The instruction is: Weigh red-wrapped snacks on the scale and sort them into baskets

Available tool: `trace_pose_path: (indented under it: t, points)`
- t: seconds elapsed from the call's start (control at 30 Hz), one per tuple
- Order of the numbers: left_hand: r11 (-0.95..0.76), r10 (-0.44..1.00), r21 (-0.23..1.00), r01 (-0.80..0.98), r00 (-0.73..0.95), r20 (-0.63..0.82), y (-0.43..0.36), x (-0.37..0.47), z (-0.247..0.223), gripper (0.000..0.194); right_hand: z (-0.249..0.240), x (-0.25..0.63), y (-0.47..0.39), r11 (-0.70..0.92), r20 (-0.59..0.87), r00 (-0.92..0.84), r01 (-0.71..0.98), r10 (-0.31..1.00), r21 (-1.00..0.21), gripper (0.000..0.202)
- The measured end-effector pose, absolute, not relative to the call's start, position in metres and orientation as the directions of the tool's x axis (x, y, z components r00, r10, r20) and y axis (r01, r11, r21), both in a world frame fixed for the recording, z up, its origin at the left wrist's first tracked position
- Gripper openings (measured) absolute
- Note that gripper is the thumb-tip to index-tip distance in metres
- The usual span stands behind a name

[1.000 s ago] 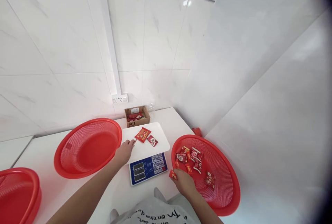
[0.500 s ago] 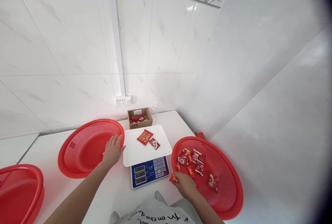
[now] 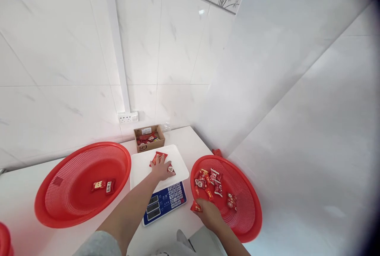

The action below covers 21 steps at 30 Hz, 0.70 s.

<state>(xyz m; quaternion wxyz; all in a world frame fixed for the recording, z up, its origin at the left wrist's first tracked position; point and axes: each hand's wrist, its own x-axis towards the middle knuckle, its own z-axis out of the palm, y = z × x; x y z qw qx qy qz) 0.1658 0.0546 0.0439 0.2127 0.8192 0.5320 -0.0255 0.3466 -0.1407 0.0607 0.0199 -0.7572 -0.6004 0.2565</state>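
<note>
My left hand (image 3: pixel 160 171) reaches over the white pan (image 3: pixel 139 173) of a digital scale (image 3: pixel 164 204), its fingers spread above and touching a red snack packet (image 3: pixel 154 159). A smaller dark-red packet (image 3: pixel 170 168) lies beside those fingers. At the near-left rim of the right red basket (image 3: pixel 254 208), my right hand (image 3: pixel 209 213) is closed round a small red candy packet (image 3: pixel 196 206), whose end sticks out. Several red wrapped candies (image 3: pixel 218 187) lie in that basket below the hand.
Left of the scale stands another red basket (image 3: pixel 44 200) with two packets (image 3: pixel 99 185) inside. Behind the pan sits a cardboard box (image 3: pixel 151 146) of packets. A third red basket (image 3: pixel 4 240) shows at the lower left. Tiled walls bound the table's back and right.
My left hand has moved right, from the left basket's rim to the packets on the pan. Two packets now show in the left basket. My right hand still holds its packet; the view has shifted.
</note>
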Motion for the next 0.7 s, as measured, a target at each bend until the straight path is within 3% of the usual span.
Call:
trace_pose_path:
  t: [0.23,0.7]
  points:
    - [-0.312,0.917,0.315,0.896,0.371,-0.147,0.035,0.133,0.051,0.042,0.058,0.342,-0.139,-0.276,-0.364,0.146,0.901,0.92,-0.334,0.008]
    - [-0.091,0.979,0.398,0.913,0.155,-0.133,0.015,0.093,0.045,0.029,0.05,0.346,-0.139,-0.264,-0.337,0.131,0.885,0.932,-0.384,0.014]
